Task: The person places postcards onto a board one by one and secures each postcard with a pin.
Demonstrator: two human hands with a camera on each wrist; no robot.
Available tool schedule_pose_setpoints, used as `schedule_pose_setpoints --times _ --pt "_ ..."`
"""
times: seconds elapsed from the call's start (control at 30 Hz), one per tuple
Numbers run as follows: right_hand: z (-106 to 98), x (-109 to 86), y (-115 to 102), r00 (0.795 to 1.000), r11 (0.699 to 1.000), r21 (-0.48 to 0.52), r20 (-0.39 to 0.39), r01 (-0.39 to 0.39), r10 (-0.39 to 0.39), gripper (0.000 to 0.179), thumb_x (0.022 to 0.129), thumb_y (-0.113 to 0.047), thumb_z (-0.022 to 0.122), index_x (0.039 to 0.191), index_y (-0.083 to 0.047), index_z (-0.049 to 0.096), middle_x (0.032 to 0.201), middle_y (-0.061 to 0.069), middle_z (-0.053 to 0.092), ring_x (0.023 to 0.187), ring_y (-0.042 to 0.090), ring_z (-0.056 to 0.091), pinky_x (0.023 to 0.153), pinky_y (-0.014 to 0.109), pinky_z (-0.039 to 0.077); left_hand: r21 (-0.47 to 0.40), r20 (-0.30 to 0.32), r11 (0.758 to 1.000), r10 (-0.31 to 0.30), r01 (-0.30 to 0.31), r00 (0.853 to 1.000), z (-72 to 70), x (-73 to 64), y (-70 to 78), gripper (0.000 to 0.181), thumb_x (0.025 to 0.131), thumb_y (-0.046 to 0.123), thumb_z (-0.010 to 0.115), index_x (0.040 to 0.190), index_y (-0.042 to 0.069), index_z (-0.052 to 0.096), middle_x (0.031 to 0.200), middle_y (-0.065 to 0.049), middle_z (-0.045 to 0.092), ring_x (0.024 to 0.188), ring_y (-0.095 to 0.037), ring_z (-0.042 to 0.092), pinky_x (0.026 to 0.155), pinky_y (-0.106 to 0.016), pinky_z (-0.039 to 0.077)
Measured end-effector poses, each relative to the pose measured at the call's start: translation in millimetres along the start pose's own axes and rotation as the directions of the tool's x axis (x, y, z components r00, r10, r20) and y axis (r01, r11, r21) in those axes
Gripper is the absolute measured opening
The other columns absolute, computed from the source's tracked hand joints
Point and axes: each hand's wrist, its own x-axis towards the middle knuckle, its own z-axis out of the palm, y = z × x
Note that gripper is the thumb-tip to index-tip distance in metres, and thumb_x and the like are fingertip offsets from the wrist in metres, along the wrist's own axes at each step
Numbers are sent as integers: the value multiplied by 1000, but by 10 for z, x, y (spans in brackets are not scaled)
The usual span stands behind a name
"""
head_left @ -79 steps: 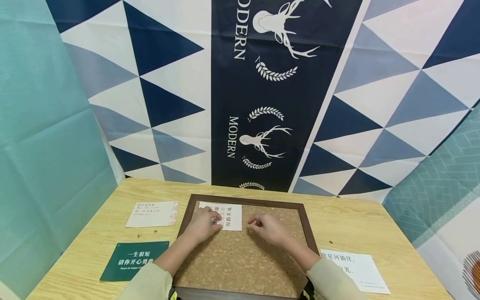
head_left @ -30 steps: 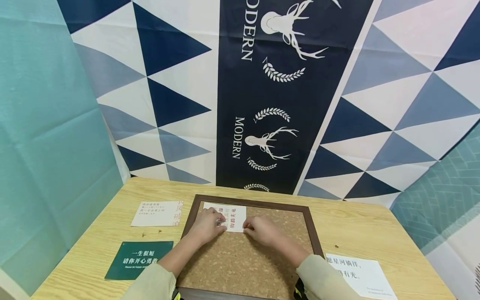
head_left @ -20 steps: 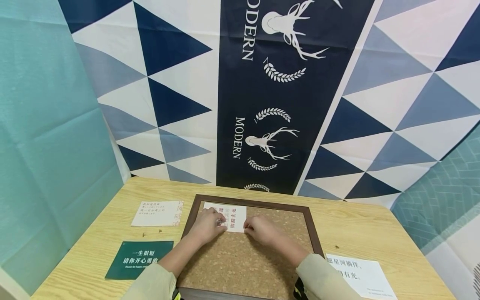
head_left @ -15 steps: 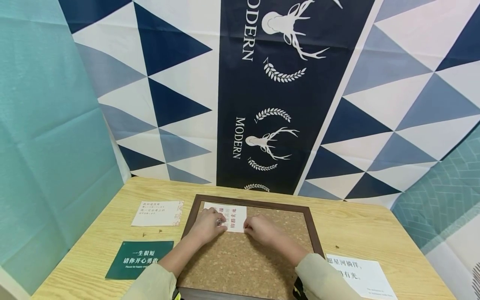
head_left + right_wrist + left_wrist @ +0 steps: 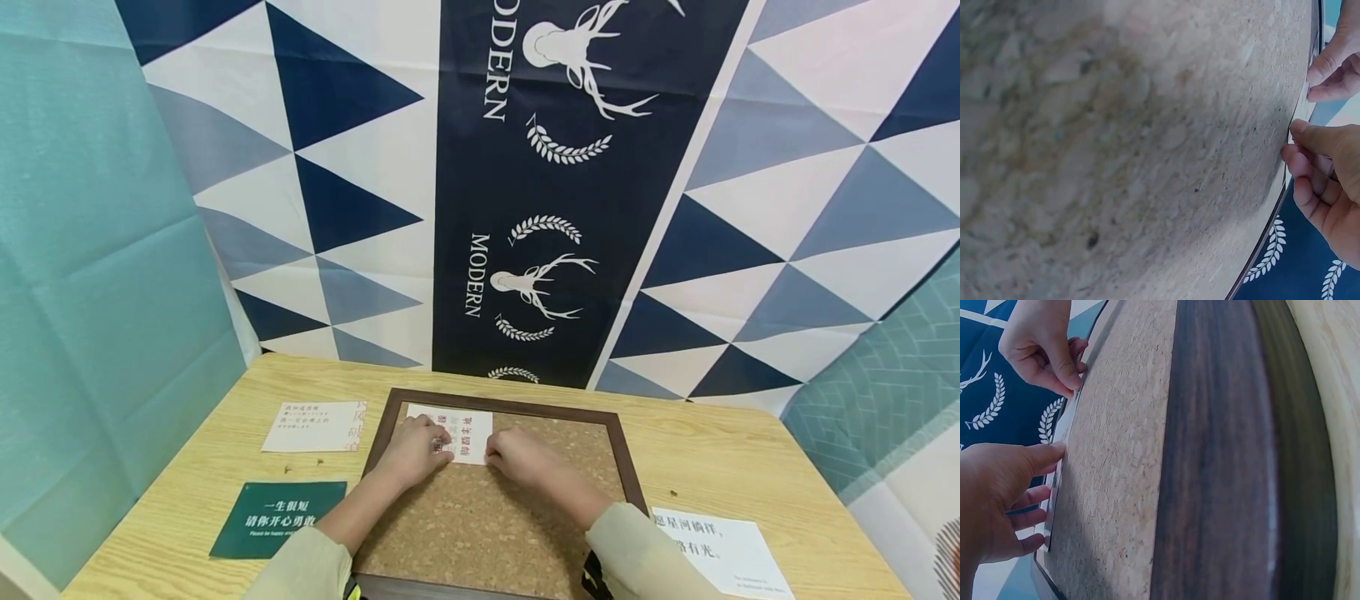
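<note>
A white card [image 5: 477,429] with red and grey characters lies on the framed cork board [image 5: 480,517], in its far left corner. My left hand [image 5: 411,450] rests on the card's left part with the fingers spread, thumb near the card's lower edge. At the near right corner my right hand [image 5: 517,454] has thumb and forefinger pressed together, the other fingers curled. What sits between those fingertips is hidden. From the left wrist the card [image 5: 1054,487] shows as a thin edge under the left fingers. In the right wrist view the right hand [image 5: 1329,175] pinches right at the card's edge.
On the wooden table [image 5: 720,450], a white card [image 5: 315,426] and a dark green card [image 5: 277,520] lie left of the board. Another white card [image 5: 723,554] is at right, partly under the right sleeve. Tiny brass-coloured pieces lie beside the cards. A patterned cloth [image 5: 525,192] hangs behind.
My right hand has come left from bare cork to the card's near right corner. Lately its wrist and knuckles have shifted slightly there. My left hand keeps its place on the card.
</note>
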Motion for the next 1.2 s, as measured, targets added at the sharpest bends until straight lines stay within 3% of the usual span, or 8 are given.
schedule_pose_setpoints --times 0.6,1.03,1.2 --pt "65 -7 59 996 992 116 -86 41 -31 6 83 -11 69 77 -9 71 73 -1 68 67 10 62 59 22 48 2 8 1000 -7 7 1000 -8 -7 -6 21 80 29 73 93 14 72 93 -5 59 84 -21 52 74 -35 42" --pt "136 7 59 997 969 248 -61 -24 41 9 85 -13 67 78 -8 69 74 -1 66 66 4 53 58 20 45 3 0 1000 7 -7 1000 6 -4 -20 21 79 29 73 93 13 72 93 -6 60 84 -22 53 76 -37 42" --pt "156 4 55 997 968 248 -58 -41 57 10 86 -13 67 77 -9 68 74 -1 64 64 3 50 57 20 43 2 6 1000 4 -4 1000 2 -6 -20 21 80 29 73 93 13 72 93 -5 60 84 -22 53 76 -37 43"
